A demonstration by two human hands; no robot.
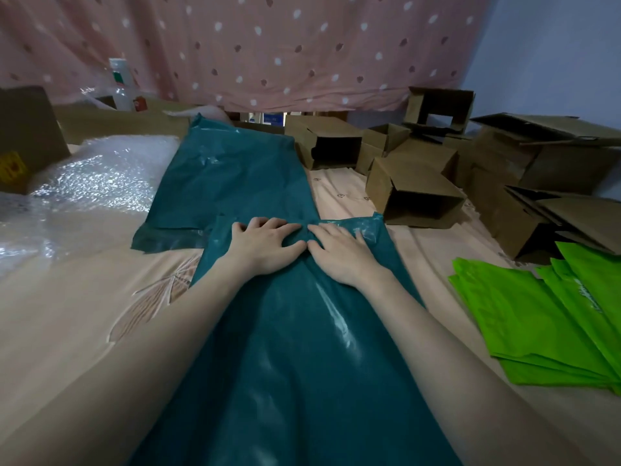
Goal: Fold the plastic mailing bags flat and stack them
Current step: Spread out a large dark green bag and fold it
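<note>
A: Nearest the camera the near teal bag (pixel 295 364) runs from the bottom edge up the middle of the bed (pixel 67 297), glossy and mostly smooth, with both forearms lying along it.

B: And the hands?

A: The left hand (pixel 265 245) and the right hand (pixel 339 253) lie flat, palms down and fingers spread, side by side on the bag's far end, their fingertips almost meeting. They press on the plastic rather than grip it; the film bunches into a small crease between them.

B: Where does that far edge end?

A: It overlaps the near edge of a second teal bag (pixel 232 169), which stretches away toward the pink dotted curtain (pixel 268 52). That bag's near left corner shows a darker folded strip.

B: What room is there at the sides?

A: To the left, bare sheet lies beside the bag, then bubble wrap (pixel 97 176) farther back. To the right, a strip of open sheet separates the teal bag from a fanned pile of green bags (pixel 537 317) near the right edge. Open cardboard boxes (pixel 416 196) crowd the far right, one lying just beside the bag's far right corner.
</note>
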